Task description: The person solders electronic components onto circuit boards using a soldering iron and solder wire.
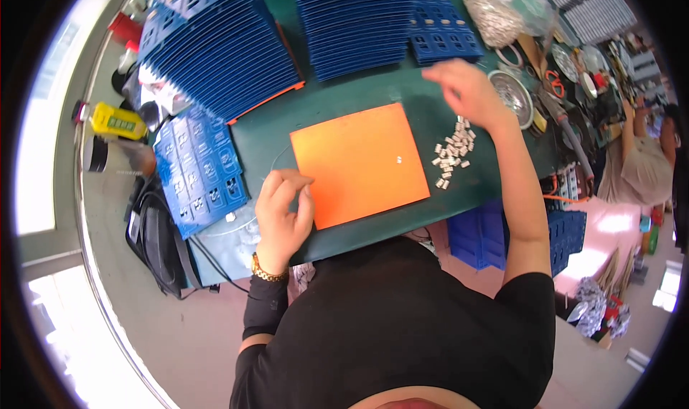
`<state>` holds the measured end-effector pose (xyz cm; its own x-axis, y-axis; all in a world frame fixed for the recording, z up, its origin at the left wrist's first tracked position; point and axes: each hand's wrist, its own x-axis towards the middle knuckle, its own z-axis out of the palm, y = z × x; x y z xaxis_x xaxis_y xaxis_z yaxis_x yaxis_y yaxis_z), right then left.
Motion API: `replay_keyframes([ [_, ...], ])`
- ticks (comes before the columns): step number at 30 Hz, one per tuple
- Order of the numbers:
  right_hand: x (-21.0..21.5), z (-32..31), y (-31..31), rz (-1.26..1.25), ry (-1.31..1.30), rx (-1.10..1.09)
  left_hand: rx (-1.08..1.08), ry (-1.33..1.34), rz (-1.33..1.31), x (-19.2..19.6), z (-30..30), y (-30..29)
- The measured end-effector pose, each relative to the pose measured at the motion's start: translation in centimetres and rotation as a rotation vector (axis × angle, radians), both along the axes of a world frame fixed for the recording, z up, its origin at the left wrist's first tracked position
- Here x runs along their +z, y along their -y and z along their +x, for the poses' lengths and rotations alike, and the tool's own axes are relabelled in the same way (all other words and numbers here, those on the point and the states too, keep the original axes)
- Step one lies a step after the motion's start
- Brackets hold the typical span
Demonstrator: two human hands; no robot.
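Head view shows two bare hands over a green table [262, 125], with an orange board [366, 165] lying flat between them, near the table edge on the person's side. The left hand [284, 206] is at the left edge of the board. Its fingers are bent, and the thumb comes close to the index finger; I cannot tell if they pinch something small. At this wrist there is a gold bracelet [267, 269].

The right hand [470, 93] is beyond the board's far right corner. Its fingers are loosely bent and released, the thumb stands apart from them, and I see nothing between them. Close to this hand, on its right, is a metal bowl [530, 114]. Nearer to the person, just beside the right edge of the board, small metal parts [453, 150] lie in a loose pile. On the board itself there is one small pale spot [399, 160].

Behind the board stand two tall stacks of blue panels, the left stack [222, 61] and the middle stack [355, 32]. More blue panels [199, 168] lie at the left, near a yellow bottle [118, 122]. A clear bag [495, 17] with pale pieces lies at the far right.
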<state>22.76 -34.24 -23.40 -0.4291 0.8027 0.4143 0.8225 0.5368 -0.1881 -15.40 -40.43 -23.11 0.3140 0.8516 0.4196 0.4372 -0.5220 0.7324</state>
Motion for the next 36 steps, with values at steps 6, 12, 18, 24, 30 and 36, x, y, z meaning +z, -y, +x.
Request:
replay_keyframes([
  [6,-0.5,-4.7,4.0,-0.121,0.195,0.18,-0.043,-0.473,0.0,-0.2,-1.2,-1.9],
  [12,-0.4,-5.3,4.8,-0.02,0.094,0.315,-0.052,-0.323,0.155,-1.9,-2.4,-2.1],
  [18,1.4,-10.7,8.3,-0.108,-0.691,0.333,-0.006,0.158,0.347,6.5,-1.6,-3.1],
  [24,8.3,-17.4,3.6,0.066,-1.198,0.58,0.178,-0.001,0.646,18.8,-2.2,-12.7],
  [30,14.0,-20.5,-1.3,-0.026,-1.446,0.622,0.31,-0.366,0.642,28.0,-0.4,-20.8],
  [36,16.0,-24.1,-9.7,0.108,-1.246,0.446,0.144,-0.713,0.474,29.9,-3.5,-31.2],
])
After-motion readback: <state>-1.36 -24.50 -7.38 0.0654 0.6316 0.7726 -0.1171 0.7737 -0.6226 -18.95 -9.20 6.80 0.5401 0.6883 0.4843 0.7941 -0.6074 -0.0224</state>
